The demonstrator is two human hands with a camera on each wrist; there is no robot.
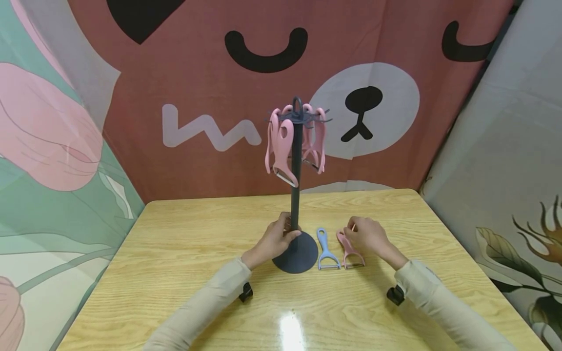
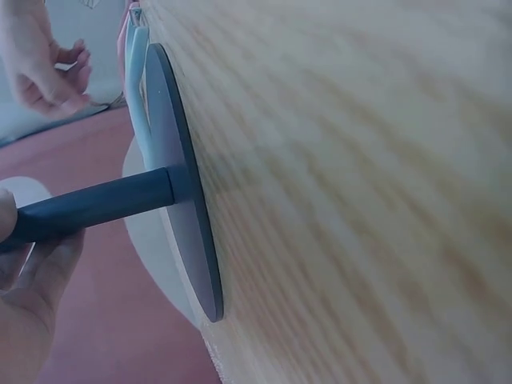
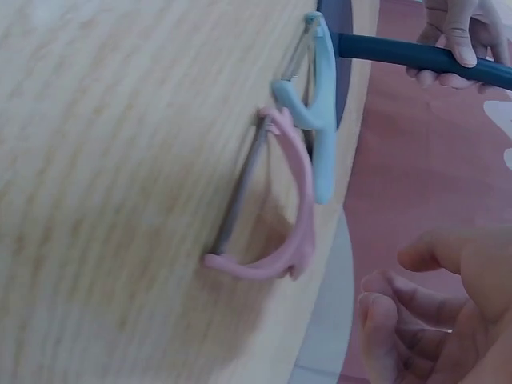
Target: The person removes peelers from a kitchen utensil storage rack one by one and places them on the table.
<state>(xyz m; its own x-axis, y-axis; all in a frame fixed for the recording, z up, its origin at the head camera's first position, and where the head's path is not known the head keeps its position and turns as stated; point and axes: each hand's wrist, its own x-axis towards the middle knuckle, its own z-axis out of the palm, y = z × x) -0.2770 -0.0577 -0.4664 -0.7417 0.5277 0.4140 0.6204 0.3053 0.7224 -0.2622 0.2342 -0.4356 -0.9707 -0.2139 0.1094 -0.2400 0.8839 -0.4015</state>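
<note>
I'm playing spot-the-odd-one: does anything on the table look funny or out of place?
The blue peeler looks odd: it lies on the table between the round base and a pink peeler, while the peelers hanging on the dark stand all look pink. I see no spill or damage.

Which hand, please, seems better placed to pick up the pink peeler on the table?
Likely the right hand: it is empty and close to the pink peeler, while the left hand grips the stand.

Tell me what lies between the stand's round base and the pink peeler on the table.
The blue peeler lies on the table between them; the head view shows it.
</note>
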